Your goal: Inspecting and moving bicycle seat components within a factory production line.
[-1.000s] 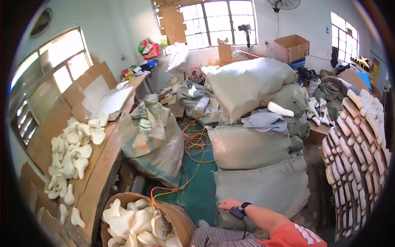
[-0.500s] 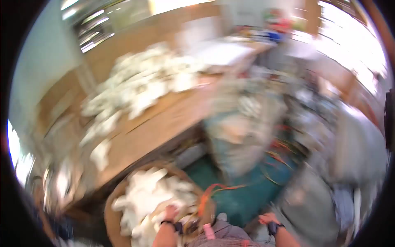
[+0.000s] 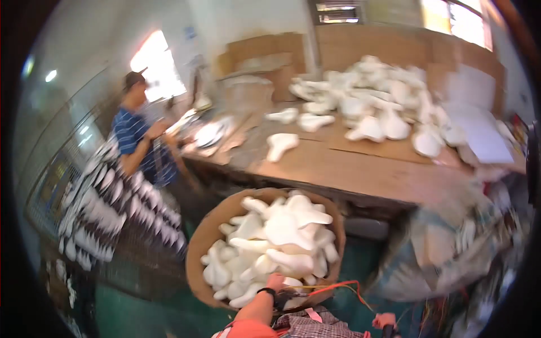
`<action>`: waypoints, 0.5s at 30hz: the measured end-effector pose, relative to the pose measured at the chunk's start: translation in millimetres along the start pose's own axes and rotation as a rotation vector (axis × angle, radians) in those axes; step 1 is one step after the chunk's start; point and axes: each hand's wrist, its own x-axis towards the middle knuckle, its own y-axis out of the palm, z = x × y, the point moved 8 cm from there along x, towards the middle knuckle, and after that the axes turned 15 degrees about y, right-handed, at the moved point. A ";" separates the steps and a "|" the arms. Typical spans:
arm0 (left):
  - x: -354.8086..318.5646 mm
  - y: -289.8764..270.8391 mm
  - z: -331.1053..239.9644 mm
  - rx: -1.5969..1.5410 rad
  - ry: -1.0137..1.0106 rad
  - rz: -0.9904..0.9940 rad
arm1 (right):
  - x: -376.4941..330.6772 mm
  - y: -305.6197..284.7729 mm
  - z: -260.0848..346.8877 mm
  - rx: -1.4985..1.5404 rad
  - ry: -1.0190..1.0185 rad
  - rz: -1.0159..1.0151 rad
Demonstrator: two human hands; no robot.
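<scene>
A round-sided brown cardboard box (image 3: 194, 265) stands before me, heaped with white saddle-shaped foam pads (image 3: 287, 228). My left hand (image 3: 276, 280) reaches over its near right edge, close to the pads; its fingers are too blurred to read. A dark band circles that wrist. From the box's near edge an orange strap (image 3: 338, 285) runs to the right and bends down toward my right hand (image 3: 384, 321). That hand hangs low beside my body, small and blurred, and I cannot make out whether it grips anything.
Behind the box, a long wooden table (image 3: 360, 174) carries a big pile of similar pads (image 3: 389, 101). At the left a person in a striped blue shirt (image 3: 129, 127) stands by a rack of dark-and-white pieces (image 3: 101, 208). A large woven sack (image 3: 420, 253) slumps at the right on the green floor.
My view has swung left, bringing the person and the rack into sight. The box now appears farther right and more fully in view. My left hand remains near its edge.
</scene>
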 end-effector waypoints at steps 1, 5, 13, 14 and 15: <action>-32.5 -12.3 42.0 -0.162 -0.125 -0.167 | -33.5 -16.9 53.2 -0.564 -0.362 -0.058; 72.6 35.5 -54.5 0.285 0.072 0.392 | -74.4 -114.4 -83.0 0.429 0.151 -0.443; 246.5 214.6 -125.7 0.596 0.803 0.760 | -203.6 -35.6 -246.8 0.955 0.576 -0.784; 250.4 246.4 -147.0 0.607 0.877 0.813 | -227.8 -12.4 -252.8 1.001 0.604 -0.795; 256.1 272.3 -168.8 0.621 0.948 0.858 | -248.1 12.5 -256.1 1.044 0.625 -0.806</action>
